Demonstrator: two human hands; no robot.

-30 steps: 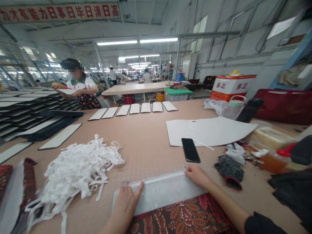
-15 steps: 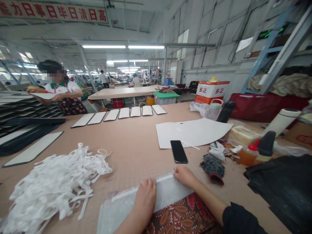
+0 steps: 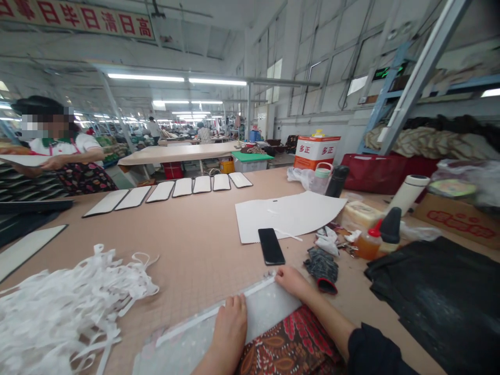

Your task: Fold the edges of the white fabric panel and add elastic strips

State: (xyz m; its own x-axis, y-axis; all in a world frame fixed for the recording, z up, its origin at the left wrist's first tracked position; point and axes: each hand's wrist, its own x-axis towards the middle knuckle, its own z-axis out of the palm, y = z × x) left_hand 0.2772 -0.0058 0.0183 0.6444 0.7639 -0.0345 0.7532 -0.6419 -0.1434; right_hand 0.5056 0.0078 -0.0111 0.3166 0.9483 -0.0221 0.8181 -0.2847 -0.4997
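White strip lies with its middle hidden by the left hand.

One phone. Nearer than the phone: one left hand, one right hand, one white strip. Left of it: one heap of ribbons, too tangled to count. Beyond, leftward: seven dark-edged panels in one row. Under its far end: one white sheet.

Ceiling tubes glaring white, window glowing pale! Sheet softly lit, shadows faint; strip pile stretched at lower-left edge; far workers hazy, probably blurred.
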